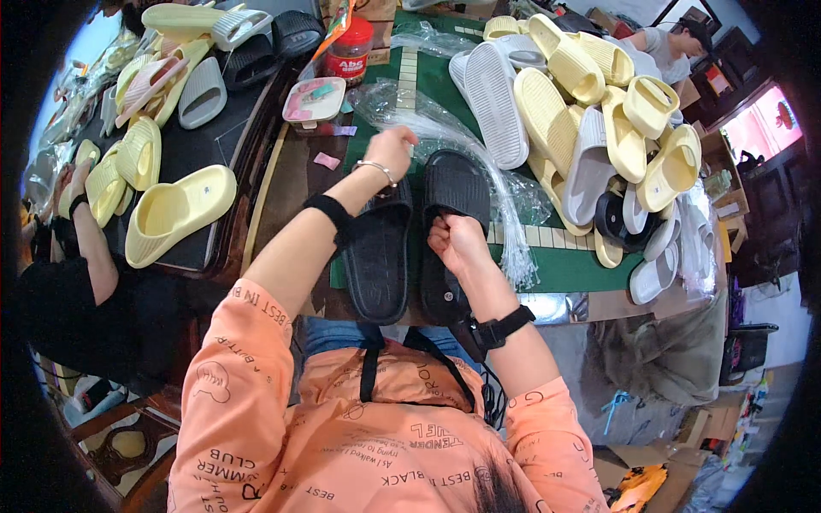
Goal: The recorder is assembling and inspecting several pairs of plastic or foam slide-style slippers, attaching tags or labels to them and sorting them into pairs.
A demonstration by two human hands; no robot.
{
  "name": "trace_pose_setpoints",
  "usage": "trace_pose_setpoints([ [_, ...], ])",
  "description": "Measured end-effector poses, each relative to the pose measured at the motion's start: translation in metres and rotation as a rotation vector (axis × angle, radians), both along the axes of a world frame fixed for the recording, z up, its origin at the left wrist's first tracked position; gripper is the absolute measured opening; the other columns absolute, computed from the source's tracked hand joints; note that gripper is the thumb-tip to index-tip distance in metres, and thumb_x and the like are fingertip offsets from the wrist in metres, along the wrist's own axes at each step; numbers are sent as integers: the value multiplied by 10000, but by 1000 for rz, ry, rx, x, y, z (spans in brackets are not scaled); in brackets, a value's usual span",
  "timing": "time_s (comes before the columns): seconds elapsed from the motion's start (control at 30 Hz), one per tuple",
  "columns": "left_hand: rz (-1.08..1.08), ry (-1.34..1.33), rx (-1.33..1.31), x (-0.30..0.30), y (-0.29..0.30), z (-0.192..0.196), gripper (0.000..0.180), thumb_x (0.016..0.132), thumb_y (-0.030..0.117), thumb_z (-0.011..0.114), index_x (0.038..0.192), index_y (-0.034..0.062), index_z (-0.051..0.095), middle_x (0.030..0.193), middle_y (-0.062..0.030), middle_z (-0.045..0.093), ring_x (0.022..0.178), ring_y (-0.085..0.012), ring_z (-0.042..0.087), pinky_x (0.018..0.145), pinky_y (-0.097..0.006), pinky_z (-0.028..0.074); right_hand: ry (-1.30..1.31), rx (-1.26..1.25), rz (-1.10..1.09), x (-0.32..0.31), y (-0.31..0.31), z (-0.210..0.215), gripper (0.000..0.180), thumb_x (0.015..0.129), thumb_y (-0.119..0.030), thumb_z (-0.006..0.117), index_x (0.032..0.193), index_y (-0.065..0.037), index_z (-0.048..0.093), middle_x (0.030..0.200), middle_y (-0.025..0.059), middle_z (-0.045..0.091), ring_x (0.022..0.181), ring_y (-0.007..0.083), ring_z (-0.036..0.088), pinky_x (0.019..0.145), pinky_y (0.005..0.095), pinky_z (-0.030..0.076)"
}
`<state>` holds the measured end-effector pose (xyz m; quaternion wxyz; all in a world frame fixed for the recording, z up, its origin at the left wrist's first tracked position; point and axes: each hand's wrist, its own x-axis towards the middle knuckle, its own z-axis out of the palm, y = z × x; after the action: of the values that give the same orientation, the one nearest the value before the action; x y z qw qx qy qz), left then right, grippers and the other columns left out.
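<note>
Two ribbed black slippers [415,235] are laid side by side on the green-topped desk [564,265], the right one pinched by the clenched fingers [446,232] of the right hand [459,244], while crinkled clear plastic [428,128] is gripped by the left hand [392,152].

near the far edge of the table we see a red jar [349,49] with a red lid and a white label band [347,67] bearing red print. just in front of it lies a flat rounded-square box [314,102], white-rimmed, with pink and green pieces inside. beside the jar, clear plastic bags [425,122] lie crumpled on the green mat [560,265]. on the floor past the table's right corner we make out an opened brown cardboard box [631,479] holding something orange and black.
</note>
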<state>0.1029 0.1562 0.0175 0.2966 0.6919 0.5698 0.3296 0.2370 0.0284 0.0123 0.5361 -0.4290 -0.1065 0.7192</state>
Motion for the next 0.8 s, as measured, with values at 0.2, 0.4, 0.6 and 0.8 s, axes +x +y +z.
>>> trace_pose_setpoints([
  [0.2, -247, 281, -99, 37, 7, -9, 217, 757, 95, 447, 845, 84, 645, 896, -168, 606, 877, -308, 567, 793, -344, 435, -144, -9, -100, -15, 6, -1, 77, 797, -32, 398, 726, -41, 424, 621, 37, 412, 457, 102, 367, 377, 218, 259],
  [0.4, -223, 354, -225, 44, 9, -5, 249, 758, 250, 541, 814, 28, 640, 869, -173, 613, 835, -297, 584, 753, -335, 445, -56, 80, -280, -25, 19, -3, 89, 860, -126, 372, 837, -105, 455, 662, 4, 458, 466, 106, 397, 406, 210, 314],
  [0.6, -407, 317, -184, 42, 5, 7, 270, 768, 266, 571, 807, 4, 622, 827, -147, 625, 790, -242, 589, 739, -326, 435, -96, 63, -229, -18, 24, -15, 104, 862, -115, 360, 880, -115, 463, 740, 22, 471, 489, 113, 401, 422, 216, 336],
  [0.8, -593, 677, 35, 39, 12, 8, 211, 783, 137, 453, 850, 26, 620, 897, -142, 612, 856, -282, 593, 719, -350, 489, -75, 125, -411, -26, 38, -31, 112, 815, -26, 391, 861, -73, 481, 774, 43, 480, 559, 131, 436, 465, 234, 351],
])
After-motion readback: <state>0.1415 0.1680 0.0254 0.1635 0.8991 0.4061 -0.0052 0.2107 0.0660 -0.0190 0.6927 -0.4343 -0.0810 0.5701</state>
